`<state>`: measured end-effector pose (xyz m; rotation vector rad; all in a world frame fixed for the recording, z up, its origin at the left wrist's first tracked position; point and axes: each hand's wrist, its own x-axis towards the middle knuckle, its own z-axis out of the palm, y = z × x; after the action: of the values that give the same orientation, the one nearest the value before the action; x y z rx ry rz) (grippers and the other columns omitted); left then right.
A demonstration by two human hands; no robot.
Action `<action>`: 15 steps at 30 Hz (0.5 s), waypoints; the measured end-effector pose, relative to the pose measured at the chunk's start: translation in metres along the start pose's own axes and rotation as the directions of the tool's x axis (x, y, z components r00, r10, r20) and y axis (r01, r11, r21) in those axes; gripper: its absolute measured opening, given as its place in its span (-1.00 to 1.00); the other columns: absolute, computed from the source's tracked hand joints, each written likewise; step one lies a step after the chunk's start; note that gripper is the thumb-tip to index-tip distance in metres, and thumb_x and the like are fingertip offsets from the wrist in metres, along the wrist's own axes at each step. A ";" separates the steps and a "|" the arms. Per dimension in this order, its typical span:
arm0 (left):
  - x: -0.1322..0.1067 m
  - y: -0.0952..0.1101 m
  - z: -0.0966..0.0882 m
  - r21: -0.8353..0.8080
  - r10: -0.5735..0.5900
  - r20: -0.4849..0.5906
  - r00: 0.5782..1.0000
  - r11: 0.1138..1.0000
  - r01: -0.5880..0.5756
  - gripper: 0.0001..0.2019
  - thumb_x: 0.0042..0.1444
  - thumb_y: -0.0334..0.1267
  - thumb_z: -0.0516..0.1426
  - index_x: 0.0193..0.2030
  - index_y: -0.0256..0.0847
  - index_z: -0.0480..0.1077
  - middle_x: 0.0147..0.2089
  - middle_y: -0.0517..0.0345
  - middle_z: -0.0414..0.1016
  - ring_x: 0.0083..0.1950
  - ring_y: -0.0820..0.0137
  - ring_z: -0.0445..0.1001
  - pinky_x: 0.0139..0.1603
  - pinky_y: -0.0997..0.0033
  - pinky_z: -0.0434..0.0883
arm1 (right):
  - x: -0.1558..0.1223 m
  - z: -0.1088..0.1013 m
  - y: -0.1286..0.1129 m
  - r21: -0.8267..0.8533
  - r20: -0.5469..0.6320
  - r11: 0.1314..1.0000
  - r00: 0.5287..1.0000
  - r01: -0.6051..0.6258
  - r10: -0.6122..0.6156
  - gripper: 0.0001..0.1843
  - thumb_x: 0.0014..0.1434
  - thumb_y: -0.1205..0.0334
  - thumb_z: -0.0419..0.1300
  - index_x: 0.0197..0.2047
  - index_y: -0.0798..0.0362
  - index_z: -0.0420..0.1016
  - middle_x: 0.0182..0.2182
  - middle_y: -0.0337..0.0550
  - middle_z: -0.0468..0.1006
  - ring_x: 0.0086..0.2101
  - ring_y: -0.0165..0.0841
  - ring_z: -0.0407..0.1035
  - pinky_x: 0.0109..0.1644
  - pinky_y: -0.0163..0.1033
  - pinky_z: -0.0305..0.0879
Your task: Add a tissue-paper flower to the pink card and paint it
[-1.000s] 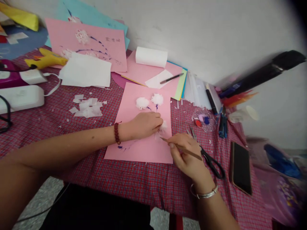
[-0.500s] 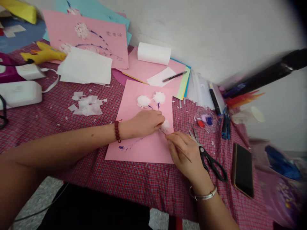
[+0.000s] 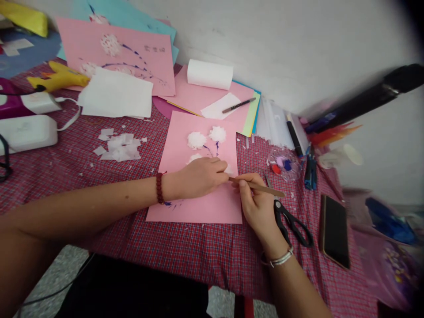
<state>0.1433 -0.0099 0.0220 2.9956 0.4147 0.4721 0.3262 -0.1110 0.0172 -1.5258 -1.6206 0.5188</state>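
Observation:
A pink paper sheet [image 3: 202,203] lies on the checked tablecloth with white tissue puffs [image 3: 197,140] and blue painted stems on it. My left hand [image 3: 200,177] rests on the sheet with its fingers curled and pinched over a small white puff at the sheet's right side. My right hand [image 3: 256,203] grips a thin wooden stick [image 3: 265,189] like a pen; its tip meets my left fingertips. Whether the left fingers hold the puff or just press it down is hidden.
Black scissors [image 3: 291,221] and a dark phone [image 3: 335,230] lie right of my right hand. A paint palette [image 3: 283,164], pens [image 3: 308,170], a white tissue roll [image 3: 209,74], paper scraps [image 3: 119,148], a yellow glue gun [image 3: 58,76] and more pink sheets [image 3: 132,53] surround the work.
My right hand has turned the stick flatter and brought its tip up against my left fingers. My left hand has shifted slightly toward me, so a third white puff now shows above it.

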 end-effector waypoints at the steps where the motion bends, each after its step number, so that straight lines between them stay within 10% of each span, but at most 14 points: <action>1: 0.000 0.000 0.002 0.016 -0.003 0.009 1.000 1.000 0.003 -0.86 0.28 -0.38 0.06 -0.21 -0.26 0.45 -0.22 0.00 0.46 -0.19 0.26 0.38 -0.18 0.26 0.32 | 0.000 -0.001 0.000 0.010 0.003 1.000 1.000 -0.004 0.004 -0.86 0.35 0.24 0.05 -0.18 0.00 0.43 -0.36 -0.19 0.53 -0.38 -0.34 0.44 -0.29 -0.22 0.38; 9: 0.004 -0.001 0.002 0.054 -0.074 0.092 0.993 0.996 0.069 -0.83 0.28 -0.37 0.03 -0.30 -0.27 0.42 -0.22 0.00 0.46 -0.20 0.28 0.37 -0.14 0.27 0.32 | 0.001 -0.023 -0.009 0.129 -0.162 0.989 0.983 -0.070 0.091 -0.83 0.32 0.24 0.07 -0.27 0.01 0.46 -0.46 -0.23 0.52 -0.45 -0.36 0.45 -0.35 -0.23 0.40; 15: -0.016 -0.029 -0.051 -0.004 -0.311 -0.017 0.950 0.950 0.311 -0.90 0.22 -0.35 0.03 -0.32 -0.23 0.33 -0.30 0.05 0.41 -0.24 0.30 0.36 -0.20 0.33 0.26 | 0.010 -0.027 0.008 0.194 0.080 0.941 0.960 -0.278 0.267 -0.79 0.27 0.14 0.09 -0.35 0.03 0.42 -0.53 -0.21 0.55 -0.54 -0.34 0.45 -0.49 -0.25 0.37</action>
<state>0.1057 0.0155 0.0624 2.8479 0.8702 0.4658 0.3531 -0.1060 0.0294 -1.5985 -1.3529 0.8573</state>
